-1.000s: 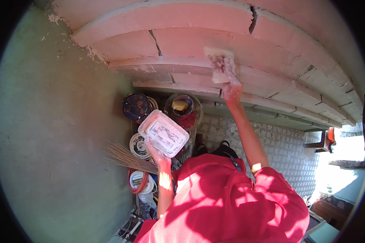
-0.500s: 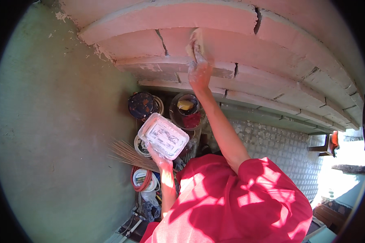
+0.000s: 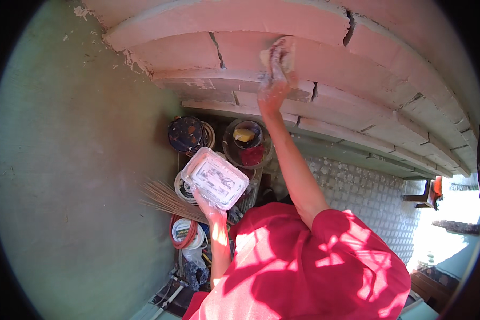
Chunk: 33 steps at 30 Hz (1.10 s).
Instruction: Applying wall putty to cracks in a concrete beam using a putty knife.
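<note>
The right hand presses a sponge to the stepped moulding — its cracks look mostly unfilled — while the left hand's fingers clasp a white tub below.

Hard sun pours in from four o'clock, blowing out that corner to white glare. Dappled shadows mottle the red shirt. The green wall at nine o'clock sits dimmer. Fisheye bending curves the ledges; black vignette rings the rim.
</note>
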Motion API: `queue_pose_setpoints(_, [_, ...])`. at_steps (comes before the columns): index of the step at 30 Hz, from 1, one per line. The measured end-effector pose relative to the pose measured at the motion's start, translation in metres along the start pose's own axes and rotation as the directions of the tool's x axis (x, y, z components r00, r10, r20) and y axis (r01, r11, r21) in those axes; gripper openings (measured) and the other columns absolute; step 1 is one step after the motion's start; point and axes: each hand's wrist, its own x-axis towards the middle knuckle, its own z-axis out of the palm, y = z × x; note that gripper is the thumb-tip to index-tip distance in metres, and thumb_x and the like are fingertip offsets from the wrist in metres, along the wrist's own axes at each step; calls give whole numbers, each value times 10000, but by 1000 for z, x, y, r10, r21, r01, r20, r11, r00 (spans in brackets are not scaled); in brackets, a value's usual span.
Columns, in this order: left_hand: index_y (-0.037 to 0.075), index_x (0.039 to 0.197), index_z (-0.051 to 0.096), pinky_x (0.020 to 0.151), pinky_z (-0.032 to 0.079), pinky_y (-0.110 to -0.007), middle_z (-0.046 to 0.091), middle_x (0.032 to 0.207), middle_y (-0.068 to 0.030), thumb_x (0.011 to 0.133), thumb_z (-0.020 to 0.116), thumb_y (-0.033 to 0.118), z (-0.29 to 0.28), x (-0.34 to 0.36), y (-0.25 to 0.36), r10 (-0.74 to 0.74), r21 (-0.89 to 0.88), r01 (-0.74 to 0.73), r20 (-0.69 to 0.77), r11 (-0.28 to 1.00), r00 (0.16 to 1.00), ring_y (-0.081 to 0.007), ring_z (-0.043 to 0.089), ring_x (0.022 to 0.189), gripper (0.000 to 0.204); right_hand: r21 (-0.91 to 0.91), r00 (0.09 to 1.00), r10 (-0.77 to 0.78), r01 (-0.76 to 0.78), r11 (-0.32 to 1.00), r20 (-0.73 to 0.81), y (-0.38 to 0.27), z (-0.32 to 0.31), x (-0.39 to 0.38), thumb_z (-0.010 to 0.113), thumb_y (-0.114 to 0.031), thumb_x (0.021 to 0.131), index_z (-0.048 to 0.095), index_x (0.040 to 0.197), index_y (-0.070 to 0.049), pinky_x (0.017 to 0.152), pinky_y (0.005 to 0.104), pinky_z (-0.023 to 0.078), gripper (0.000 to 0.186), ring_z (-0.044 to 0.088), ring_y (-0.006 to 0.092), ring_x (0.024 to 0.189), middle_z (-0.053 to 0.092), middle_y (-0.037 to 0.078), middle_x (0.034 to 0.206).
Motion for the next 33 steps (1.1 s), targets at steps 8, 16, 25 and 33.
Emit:
queue_pose_setpoints(8, [67,1403,359,1036,389,-382,427,1419,-85,941,409,507,-3,1,7,-12,-44,12,0,999,1000,-256,457,1263,641,207,997,-48,33,978,65,-26,-3,-24,365,-116,964,507,1315,10,805,357,557,399,571,311,1152,514,215,1331])
queue_pose_setpoints(16, [67,1409,354,1042,385,-384,428,1420,-89,939,410,509,4,-5,5,16,7,-15,-19,1000,1000,-262,453,1267,647,8,983,-182,182,983,4,26,-10,5,413,-84,939,507,1303,28,854,356,526,392,643,373,995,553,248,1262])
queue_pose_setpoints(25, [74,1431,319,1057,371,-398,404,1437,-90,937,413,539,-1,-8,3,32,-27,-32,-6,999,999,-269,441,1277,686,224,988,-96,66,972,122,-27,3,-19,417,21,851,566,1260,11,898,360,504,436,552,301,1191,566,205,1276])
queue_pose_setpoints(33, [77,1419,339,1050,377,-399,408,1433,-89,936,427,509,-3,-9,-4,22,-15,-22,-7,1000,1000,-273,440,1276,654,21,996,-85,85,996,17,30,-11,3,400,-27,857,583,1194,73,913,416,492,397,605,367,1085,551,259,1257])
